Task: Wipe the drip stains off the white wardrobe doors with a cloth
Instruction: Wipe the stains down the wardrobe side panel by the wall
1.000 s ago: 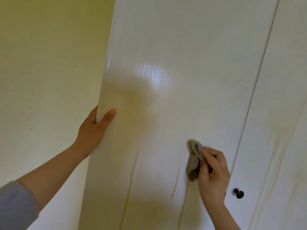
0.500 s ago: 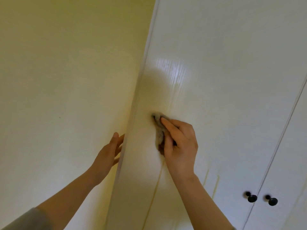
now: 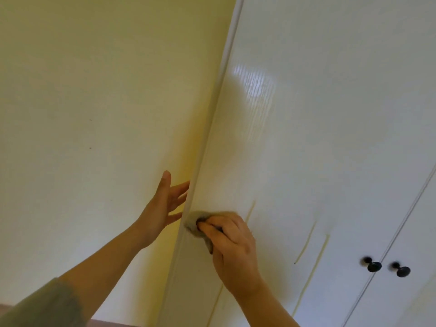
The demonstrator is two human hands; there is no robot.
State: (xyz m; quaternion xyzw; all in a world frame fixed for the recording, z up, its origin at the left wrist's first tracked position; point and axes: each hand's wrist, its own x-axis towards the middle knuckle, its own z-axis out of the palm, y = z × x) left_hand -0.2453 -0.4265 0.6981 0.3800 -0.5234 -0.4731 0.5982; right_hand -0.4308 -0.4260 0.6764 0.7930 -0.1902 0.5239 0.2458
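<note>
The right hand (image 3: 233,246) has its fingers curled tight around a small grey-brown cloth (image 3: 194,224). It presses the cloth flat on the white wardrobe door (image 3: 306,114), low down and right at the door's left edge. The left hand (image 3: 161,208) is just to the left of that edge, beside the pale yellow wall (image 3: 82,114). Its fingers are straight and spread, and it holds nothing. Its fingertips go behind the door's edge, so it is hard to tell if they touch it. A grey sleeve (image 3: 47,305) covers that arm near the camera.

Thin yellow-brown drip stains (image 3: 305,244) run down the door to the right of the cloth, and one more runs below it. Far to the right, two round black knobs (image 3: 374,265) sit side by side, one on each side of the thin line where the second door (image 3: 422,232) meets the first. The inside of the wardrobe is hidden.
</note>
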